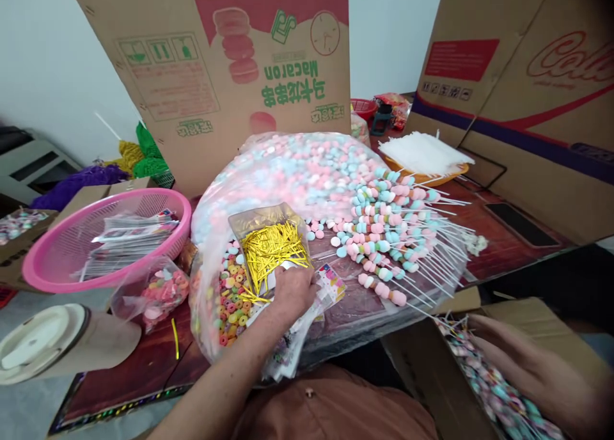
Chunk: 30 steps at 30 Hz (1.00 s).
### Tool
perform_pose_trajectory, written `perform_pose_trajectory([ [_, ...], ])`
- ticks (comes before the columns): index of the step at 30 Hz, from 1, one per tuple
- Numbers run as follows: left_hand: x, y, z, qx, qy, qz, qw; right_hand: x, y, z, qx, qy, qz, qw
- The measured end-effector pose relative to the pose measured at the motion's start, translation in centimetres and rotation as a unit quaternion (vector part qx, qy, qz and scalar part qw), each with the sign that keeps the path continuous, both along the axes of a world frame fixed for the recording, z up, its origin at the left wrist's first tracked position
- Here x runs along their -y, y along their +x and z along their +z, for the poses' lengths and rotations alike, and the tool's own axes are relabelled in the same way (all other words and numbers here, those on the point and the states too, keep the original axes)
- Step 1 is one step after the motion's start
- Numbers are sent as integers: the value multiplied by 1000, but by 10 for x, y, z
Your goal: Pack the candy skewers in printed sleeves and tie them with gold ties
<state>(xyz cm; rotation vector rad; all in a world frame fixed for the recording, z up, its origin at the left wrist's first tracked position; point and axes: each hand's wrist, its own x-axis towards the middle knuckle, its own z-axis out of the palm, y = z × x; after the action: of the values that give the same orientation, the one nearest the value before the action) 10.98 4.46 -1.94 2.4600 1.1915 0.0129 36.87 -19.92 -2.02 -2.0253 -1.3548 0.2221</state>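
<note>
My left hand (293, 291) is closed, its fingers bent over a stack of printed clear plastic bags (330, 286); a whitish edge of bag shows at its fingertips. Just beyond it, a box of gold twist ties (271, 248) rests on colourful ring candies (233, 302). My right hand (518, 357), blurred, is low at the right with fingers stretched out. It lies against wrapped candy skewers (489, 376) in a cardboard box (537, 325). Unwrapped marshmallow skewers (384, 235) are piled on the table, sticks pointing right.
A large bag of pink and blue marshmallows (297, 171) fills the middle. At left are a pink basket (36, 267) of flat packets, a lidded cup (105, 341) and a small candy bag (160, 290). White sticks (422, 152) sit in an orange basket. Tall cartons (158, 18) stand behind.
</note>
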Motion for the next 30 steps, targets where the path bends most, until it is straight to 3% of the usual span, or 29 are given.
perform_pose_trajectory([
  [2,-5,-8,8,-2,-1,-6,1000,-53,-27,-6,-11,11,117,993],
  [5,-10,-29,31,2,-8,-22,1000,-132,-78,3,22,137,166,976],
  [7,-8,-45,47,25,-25,-35,999,-169,-112,12,13,144,240,960],
  [9,-2,-57,56,54,-28,-27,998,-189,-140,17,-28,122,323,938],
  [11,7,-66,55,87,-2,17,996,-196,-160,17,-96,106,331,933],
  [13,16,-69,46,136,11,75,988,-193,-169,13,-166,91,295,937],
  [16,25,-67,31,220,-72,127,965,-183,-168,11,-218,72,278,933],
  [20,25,-60,27,255,-191,67,946,-173,-152,18,-206,57,332,919],
  [26,29,-55,29,270,-126,105,949,-161,-140,15,-181,39,296,937],
  [30,33,-49,25,293,-131,57,945,-161,-131,8,-169,19,304,938],
])
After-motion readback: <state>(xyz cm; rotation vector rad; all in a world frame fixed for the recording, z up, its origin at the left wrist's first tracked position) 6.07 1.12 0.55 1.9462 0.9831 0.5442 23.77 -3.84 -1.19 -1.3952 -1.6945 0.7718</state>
